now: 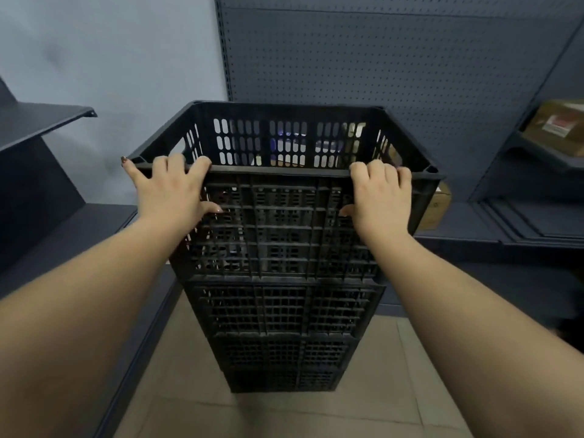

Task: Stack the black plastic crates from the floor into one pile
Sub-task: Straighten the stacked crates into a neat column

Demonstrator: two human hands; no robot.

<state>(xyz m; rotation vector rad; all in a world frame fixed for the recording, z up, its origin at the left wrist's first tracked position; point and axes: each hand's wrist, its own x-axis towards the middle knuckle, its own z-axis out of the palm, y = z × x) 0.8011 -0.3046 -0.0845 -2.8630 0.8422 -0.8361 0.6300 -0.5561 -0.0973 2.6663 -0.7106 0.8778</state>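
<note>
**Observer:** While your left hand (172, 188) and right hand (379, 194) both sit on the near rim of the top crate (284, 172), check its seating before letting go. Fingers of each hand hook over the rim, thumbs press the outer wall. That crate tops a pile (284, 311) of about four black crates standing on the floor.

**Operator:** How do I finish it cleanly?

**Observer:** My read: press down evenly with both hands so the base drops square onto the crate beneath. The pile looks tall and narrow, so don't push it away from you; a forward shove could tip it toward the pegboard panel (395, 67). Release both hands together, not one first.

**Operator:** Is it already seated?

**Observer:** Can't tell; the far edge is hidden.

**Operator:** Footing?

**Observer:** Pale tiled floor (189, 406), flat, grout lines visible. Dark shelving hems you in: a shelf (44, 118) on your left, a low base deck (537, 222) on the right, a cardboard box (556, 124) up on the right-hand shelf. Something light shows through the crate's far slots; can't identify it.
</note>
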